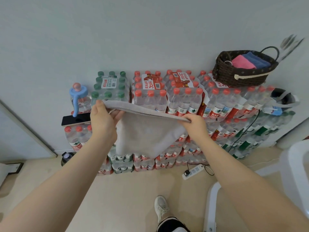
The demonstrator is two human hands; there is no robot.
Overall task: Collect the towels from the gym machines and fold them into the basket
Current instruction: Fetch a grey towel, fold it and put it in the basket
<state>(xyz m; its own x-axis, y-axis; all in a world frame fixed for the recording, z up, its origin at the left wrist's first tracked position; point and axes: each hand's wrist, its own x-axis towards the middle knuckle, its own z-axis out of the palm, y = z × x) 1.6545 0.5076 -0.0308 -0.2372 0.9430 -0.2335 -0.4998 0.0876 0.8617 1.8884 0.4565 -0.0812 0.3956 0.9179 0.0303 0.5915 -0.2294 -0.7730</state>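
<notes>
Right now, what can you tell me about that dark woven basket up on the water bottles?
The dark brown woven basket sits on top of the stacked packs of red-capped water bottles, at the right end, close to the pale wall. It is oval, with a looped handle at its far end and a cream strap across its front. Inside lie a folded pink towel and a folded blue towel, side by side. Neither hand touches it.
</notes>
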